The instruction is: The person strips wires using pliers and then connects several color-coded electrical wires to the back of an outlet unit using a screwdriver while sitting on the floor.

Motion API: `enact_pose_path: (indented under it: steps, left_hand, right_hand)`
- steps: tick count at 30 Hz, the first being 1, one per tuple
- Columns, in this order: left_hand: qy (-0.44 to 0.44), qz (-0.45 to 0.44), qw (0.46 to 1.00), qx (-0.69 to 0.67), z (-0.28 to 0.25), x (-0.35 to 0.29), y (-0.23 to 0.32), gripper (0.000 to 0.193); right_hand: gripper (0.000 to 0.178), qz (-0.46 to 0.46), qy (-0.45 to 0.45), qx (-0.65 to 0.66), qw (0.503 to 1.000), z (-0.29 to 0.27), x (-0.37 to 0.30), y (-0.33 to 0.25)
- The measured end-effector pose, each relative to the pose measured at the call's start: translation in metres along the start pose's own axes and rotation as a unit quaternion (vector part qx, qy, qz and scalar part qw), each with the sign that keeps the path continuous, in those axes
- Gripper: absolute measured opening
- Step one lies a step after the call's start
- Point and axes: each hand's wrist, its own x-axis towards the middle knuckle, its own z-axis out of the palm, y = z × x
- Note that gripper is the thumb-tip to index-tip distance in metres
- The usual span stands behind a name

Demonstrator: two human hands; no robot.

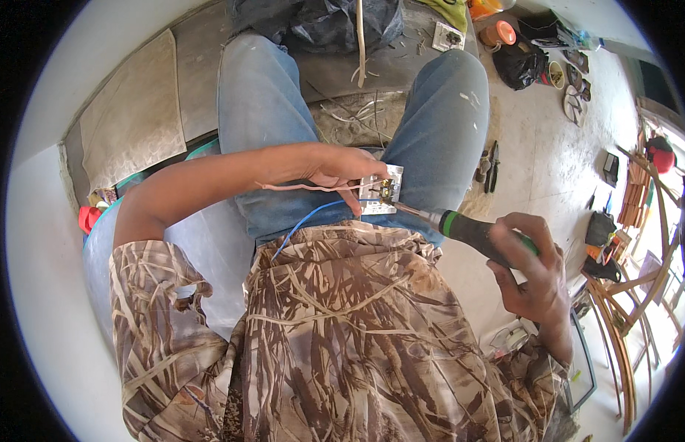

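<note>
Between my thighs, my left hand (338,168) grips a small white electrical socket (372,200), its back with brass terminals turned up. A pinkish wire (298,188) and a blue wire (307,219) run leftward from the socket. My right hand (535,269) is closed around the black and green handle of a screwdriver (467,230). The screwdriver's shaft points left, with its tip at the terminals on the socket's right side. Whether the tip sits in a screw is too small to tell.
Pliers (493,167) lie on the floor right of my knee. Wire scraps (364,114) lie between my legs. Ahead are a black plastic bag (320,22) and another white socket (447,37). Sandals (574,104), an orange-lidded container (498,34) and wooden pieces (637,184) are at the right.
</note>
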Motion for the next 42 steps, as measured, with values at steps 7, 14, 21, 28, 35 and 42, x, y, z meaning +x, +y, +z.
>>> enact_pose_path:
  steps: [7, 14, 21, 28, 35, 42]
  left_hand:
    - [-0.005, 0.008, 1.000, -0.003, 0.001, -0.002, 0.000, 0.037]
    - [-0.001, 0.020, 1.000, 0.002, -0.001, 0.001, -0.005, 0.039]
    - [0.016, 0.018, 1.000, 0.012, 0.005, -0.004, 0.000, 0.041]
    - [0.038, -0.005, 0.999, 0.032, 0.007, 0.001, 0.002, 0.044]
    - [0.019, 0.010, 1.000, 0.012, 0.003, 0.003, -0.004, 0.044]
    - [0.039, 0.021, 0.998, 0.040, 0.012, 0.001, 0.001, 0.045]
  right_hand:
    - [0.052, 0.046, -0.060, -0.023, 0.997, -0.006, 0.000, -0.010]
    - [0.052, -0.022, -0.090, -0.028, 0.995, -0.005, -0.002, -0.006]
    - [0.055, 0.018, -0.103, -0.015, 0.994, -0.012, 0.005, -0.007]
    - [0.045, -0.071, -0.214, -0.168, 0.960, -0.026, 0.006, -0.010]
    - [0.045, 0.081, -0.184, -0.018, 0.979, -0.021, 0.007, -0.015]
    - [0.051, -0.058, -0.269, -0.204, 0.939, -0.024, 0.010, -0.013]
